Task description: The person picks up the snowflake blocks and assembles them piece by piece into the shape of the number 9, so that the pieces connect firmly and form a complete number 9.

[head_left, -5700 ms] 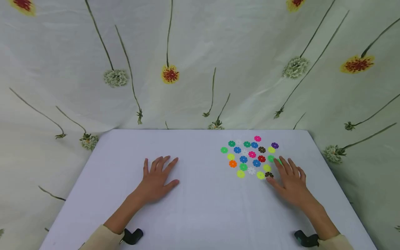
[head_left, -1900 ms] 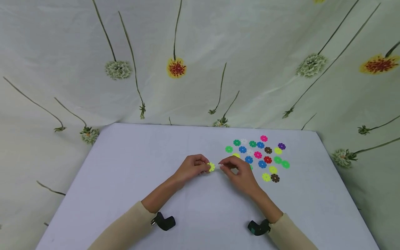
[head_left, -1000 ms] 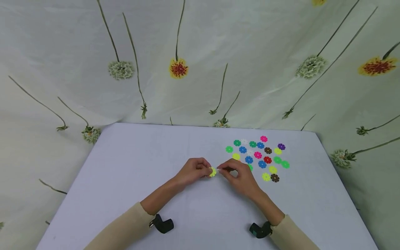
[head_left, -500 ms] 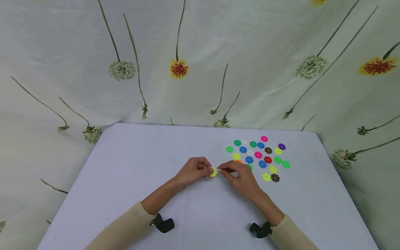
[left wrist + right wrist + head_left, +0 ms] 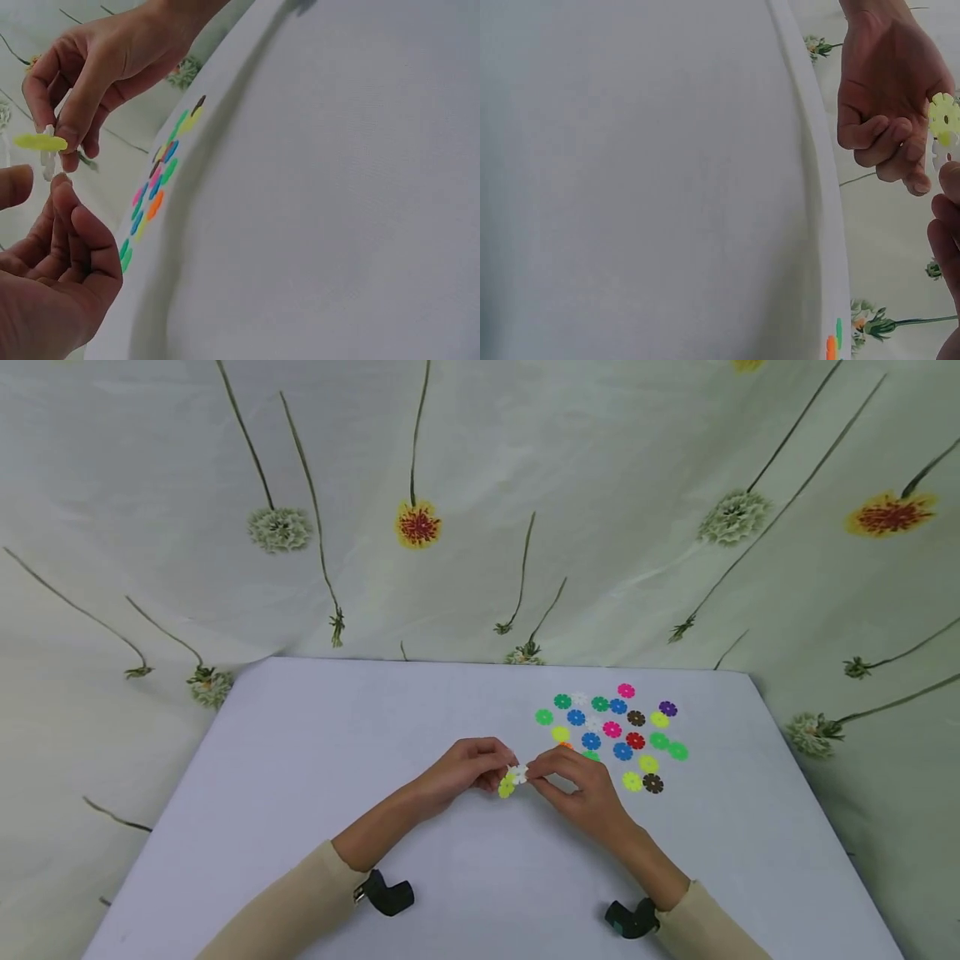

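Over the middle of the table, a yellow snowflake disc (image 5: 506, 787) sits crosswise against a white snowflake disc (image 5: 520, 772); the two look slotted together. My right hand (image 5: 581, 789) pinches the white disc between thumb and fingertips, clearest in the left wrist view, where the yellow disc (image 5: 34, 142) appears edge-on. Close beside the pair is my left hand (image 5: 461, 777), fingers loosely curled. A gap shows between its thumb and fingers (image 5: 75, 217), with nothing pinched there. Its fingertips lie very near the white disc (image 5: 48, 165); whether they touch it I cannot tell.
Many flat discs in several colours lie spread at the right rear of the white table (image 5: 337, 718), among them a red disc (image 5: 635, 741) and a brown disc (image 5: 653, 783). Behind the right hand an orange disc is partly hidden. A flowered cloth (image 5: 480, 460) hangs behind.
Both hands came from resting flat apart to meeting at the middle with a disc each. Since half a second ago, the left fingers have loosened from the yellow disc, which now hangs on the white one.
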The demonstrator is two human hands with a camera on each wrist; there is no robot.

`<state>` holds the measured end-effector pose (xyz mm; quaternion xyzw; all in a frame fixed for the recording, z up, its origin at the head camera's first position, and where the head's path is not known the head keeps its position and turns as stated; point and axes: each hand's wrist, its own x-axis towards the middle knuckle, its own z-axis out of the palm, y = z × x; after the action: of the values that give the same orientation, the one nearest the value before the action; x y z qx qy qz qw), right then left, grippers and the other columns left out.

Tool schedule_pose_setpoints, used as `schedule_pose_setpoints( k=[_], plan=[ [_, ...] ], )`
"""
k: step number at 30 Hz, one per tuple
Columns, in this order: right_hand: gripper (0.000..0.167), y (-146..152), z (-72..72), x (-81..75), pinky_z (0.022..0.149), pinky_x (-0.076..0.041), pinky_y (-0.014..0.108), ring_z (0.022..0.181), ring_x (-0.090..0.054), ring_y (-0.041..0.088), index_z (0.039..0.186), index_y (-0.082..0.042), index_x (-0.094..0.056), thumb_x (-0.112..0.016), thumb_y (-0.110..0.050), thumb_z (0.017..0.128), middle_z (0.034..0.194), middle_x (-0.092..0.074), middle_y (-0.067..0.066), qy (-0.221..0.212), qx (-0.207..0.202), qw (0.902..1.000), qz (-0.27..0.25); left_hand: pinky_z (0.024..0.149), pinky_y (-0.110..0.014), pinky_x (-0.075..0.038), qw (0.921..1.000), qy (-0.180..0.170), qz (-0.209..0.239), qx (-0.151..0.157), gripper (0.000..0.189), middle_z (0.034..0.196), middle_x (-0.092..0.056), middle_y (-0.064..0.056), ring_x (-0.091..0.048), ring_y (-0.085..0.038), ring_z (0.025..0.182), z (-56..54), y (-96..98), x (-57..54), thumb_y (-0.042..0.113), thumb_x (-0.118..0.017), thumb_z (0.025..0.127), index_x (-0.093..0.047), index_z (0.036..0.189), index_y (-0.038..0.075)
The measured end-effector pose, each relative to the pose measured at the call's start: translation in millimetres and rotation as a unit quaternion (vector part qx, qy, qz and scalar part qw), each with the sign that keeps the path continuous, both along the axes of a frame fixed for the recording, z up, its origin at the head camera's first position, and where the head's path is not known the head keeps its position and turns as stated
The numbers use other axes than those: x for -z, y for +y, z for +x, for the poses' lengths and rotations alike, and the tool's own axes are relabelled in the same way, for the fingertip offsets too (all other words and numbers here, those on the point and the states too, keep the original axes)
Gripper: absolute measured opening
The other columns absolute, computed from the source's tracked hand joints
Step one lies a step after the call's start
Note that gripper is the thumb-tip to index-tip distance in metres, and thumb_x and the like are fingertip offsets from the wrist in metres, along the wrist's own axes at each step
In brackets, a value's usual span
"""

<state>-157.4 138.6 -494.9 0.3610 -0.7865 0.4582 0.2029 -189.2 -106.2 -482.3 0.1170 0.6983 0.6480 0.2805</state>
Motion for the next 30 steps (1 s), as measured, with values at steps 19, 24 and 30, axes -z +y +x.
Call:
schedule_pose_setpoints(
  k=[19, 24, 30],
  plan=[
    [0.028, 32, -18.6, 11.4, 0.079, -0.058, 0.032, 0.098, -0.069, 0.022, 0.117, -0.012, -0.076, -0.086, -0.012, 0.091, 0.113, -0.076, 0.005, -0.147, 0.152, 0.9734, 0.087, 0.078, -0.022, -0.054, 0.9996, -0.022, -0.019, -0.003, 0.016, 0.083, -0.066, 0.007, -0.059, -0.010, 0.077, 4.9, -6.7, 4.9, 0.015, -0.069, 0.101, -0.069, 0.109, 0.002],
    [0.024, 44, -29.0, 16.6, 0.090, -0.055, 0.043, 0.105, -0.063, 0.026, 0.113, -0.012, -0.077, -0.085, -0.020, 0.092, 0.112, -0.074, 0.007, -0.207, 0.218, 0.9437, 0.138, 0.078, -0.022, -0.054, 0.9996, -0.020, -0.020, -0.008, 0.016, 0.083, -0.067, 0.007, -0.060, -0.009, 0.076, 7.1, -13.1, 8.2, 0.015, -0.070, 0.099, -0.069, 0.109, 0.001],
    [0.028, 43, -37.8, 20.1, 0.094, -0.053, 0.048, 0.116, -0.056, 0.031, 0.111, -0.013, -0.076, -0.085, -0.030, 0.092, 0.112, -0.070, 0.010, -0.235, 0.251, 0.9207, 0.184, 0.079, -0.022, -0.056, 0.9996, -0.020, -0.021, -0.008, 0.015, 0.083, -0.069, 0.008, -0.062, -0.008, 0.075, 8.6, -16.3, 11.1, 0.014, -0.071, 0.099, -0.070, 0.108, 0.002]
  ],
)
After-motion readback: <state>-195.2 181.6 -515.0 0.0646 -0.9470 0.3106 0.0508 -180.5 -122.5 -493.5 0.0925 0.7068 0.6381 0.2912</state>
